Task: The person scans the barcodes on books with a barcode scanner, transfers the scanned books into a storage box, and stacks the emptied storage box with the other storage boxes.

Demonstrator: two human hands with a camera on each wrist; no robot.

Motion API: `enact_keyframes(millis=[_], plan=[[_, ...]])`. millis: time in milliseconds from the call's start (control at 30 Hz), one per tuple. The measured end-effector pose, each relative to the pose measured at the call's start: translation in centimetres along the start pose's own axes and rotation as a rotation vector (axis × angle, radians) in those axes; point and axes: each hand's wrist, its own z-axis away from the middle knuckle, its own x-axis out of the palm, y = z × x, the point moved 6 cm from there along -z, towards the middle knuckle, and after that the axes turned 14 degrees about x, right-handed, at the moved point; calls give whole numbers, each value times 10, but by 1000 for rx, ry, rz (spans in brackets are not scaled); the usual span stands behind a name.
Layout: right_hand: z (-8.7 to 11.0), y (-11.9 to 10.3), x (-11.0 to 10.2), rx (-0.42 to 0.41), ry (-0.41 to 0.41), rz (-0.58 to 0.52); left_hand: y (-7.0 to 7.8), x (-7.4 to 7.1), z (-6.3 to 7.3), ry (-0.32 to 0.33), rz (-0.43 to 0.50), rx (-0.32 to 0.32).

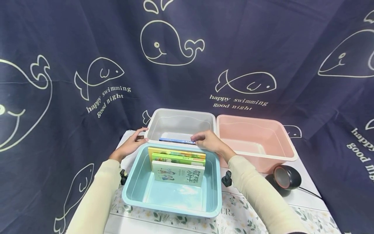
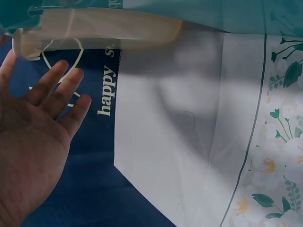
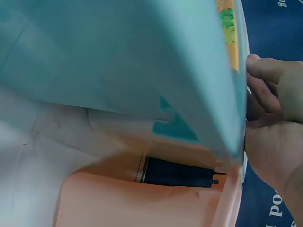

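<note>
A thin blue book (image 1: pixel 176 140) stands on its edge inside the light grey bin (image 1: pixel 184 112), along the near wall. My right hand (image 1: pixel 211 142) reaches over that near wall and pinches the book's right end between thumb and fingers. In the right wrist view, the right hand (image 3: pixel 274 113) has its fingers bent behind the rim, and the book is hidden. My left hand (image 1: pixel 130 145) rests at the grey bin's left rim. Its fingers are spread and fairly straight in the left wrist view, where the left hand (image 2: pixel 38 127) holds nothing.
A blue bin (image 1: pixel 172 210) in front holds a yellow book (image 1: pixel 175 152), a green book (image 1: pixel 178 160) and a pale-covered book (image 1: pixel 178 174), all upright. At right is a pink bin (image 1: pixel 287 143). A black round-headed object (image 1: pixel 287 177) with a cord lies beside it.
</note>
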Motion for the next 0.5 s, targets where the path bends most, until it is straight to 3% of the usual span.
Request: enact_keyframes(millis=[233,500], plan=[[10,-3,-11,11,-23,-34,0,0,-3,0,-2,-7],[21,-3,-28,-13,9,-50,0,1,-2,3,-20,-11]])
